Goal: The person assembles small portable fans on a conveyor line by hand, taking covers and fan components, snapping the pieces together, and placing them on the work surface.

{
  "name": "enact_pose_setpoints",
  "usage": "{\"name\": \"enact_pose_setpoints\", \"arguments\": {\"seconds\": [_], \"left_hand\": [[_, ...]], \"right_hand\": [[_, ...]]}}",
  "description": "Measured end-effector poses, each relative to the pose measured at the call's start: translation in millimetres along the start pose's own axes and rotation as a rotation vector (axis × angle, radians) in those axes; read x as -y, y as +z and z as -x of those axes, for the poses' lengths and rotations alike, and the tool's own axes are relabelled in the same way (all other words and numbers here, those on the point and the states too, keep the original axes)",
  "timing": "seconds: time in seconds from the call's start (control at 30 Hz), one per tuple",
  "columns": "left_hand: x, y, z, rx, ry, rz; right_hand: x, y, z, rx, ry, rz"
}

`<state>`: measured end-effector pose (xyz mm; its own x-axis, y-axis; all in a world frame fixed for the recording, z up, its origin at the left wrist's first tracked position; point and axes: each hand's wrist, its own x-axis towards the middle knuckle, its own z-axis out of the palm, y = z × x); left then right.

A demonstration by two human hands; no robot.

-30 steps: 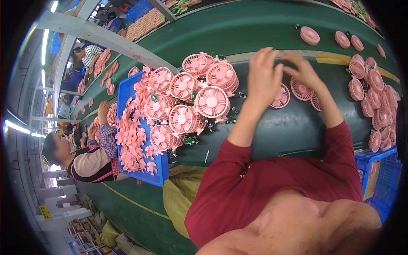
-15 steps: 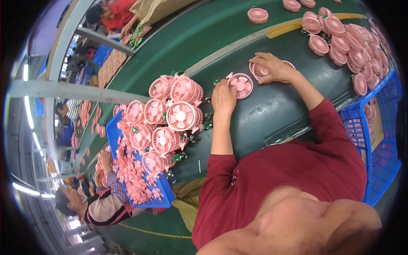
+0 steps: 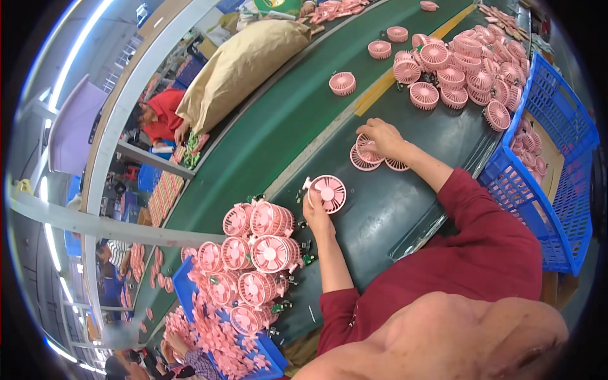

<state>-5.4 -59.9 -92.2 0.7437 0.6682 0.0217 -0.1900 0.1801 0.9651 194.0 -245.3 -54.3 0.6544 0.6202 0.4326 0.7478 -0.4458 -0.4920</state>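
Observation:
My left hand (image 3: 318, 217) is closed on the side of a round pink fan housing (image 3: 330, 194), its blades facing up and a small green circuit board at its far left edge. Further right, my right hand (image 3: 387, 140) has its fingers curled over a round pink fan grille (image 3: 367, 149). Under and beside that hand lie other grilles, one of them a loose pink grille (image 3: 362, 162) partly covered. To the left of my left hand rises a stack of pink fan housings (image 3: 273, 253), with small green boards poking out along its right side.
A blue tray (image 3: 271, 354) of small pink fan blades (image 3: 218, 329) is at the lower left. More pink housings (image 3: 451, 76) are heaped at the right, near a blue crate (image 3: 551, 183). A green conveyor belt (image 3: 278, 133) runs past the dark worktop (image 3: 380, 209). Other people work beyond.
The view has swung toward the right. My left hand now grips the fan housing, which appears apart from the grilles. The right hand has lifted or shifted a grille over the others.

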Motion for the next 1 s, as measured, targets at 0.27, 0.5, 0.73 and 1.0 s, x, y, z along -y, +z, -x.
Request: {"name": "enact_pose_setpoints", "arguments": {"seconds": [0.27,0.5,0.73,1.0], "left_hand": [[-1.6,9.0,8.0,0.153,-0.273,0.72],[-4.2,-1.3,18.1,0.144,-0.349,0.744],[-4.5,-4.1,12.8,0.282,-0.382,0.793],[-6.4,2.8,25.6,0.078,-0.187,0.676]], "right_hand": [[86.6,-2.5,-5.0,-0.26,-0.196,-0.402],[111.8,49.5,27.1,0.136,-0.598,-0.362],[109.9,52.9,32.0,0.236,-0.575,-0.337],[112.3,71.7,44.3,0.153,-0.393,-0.392]]}}
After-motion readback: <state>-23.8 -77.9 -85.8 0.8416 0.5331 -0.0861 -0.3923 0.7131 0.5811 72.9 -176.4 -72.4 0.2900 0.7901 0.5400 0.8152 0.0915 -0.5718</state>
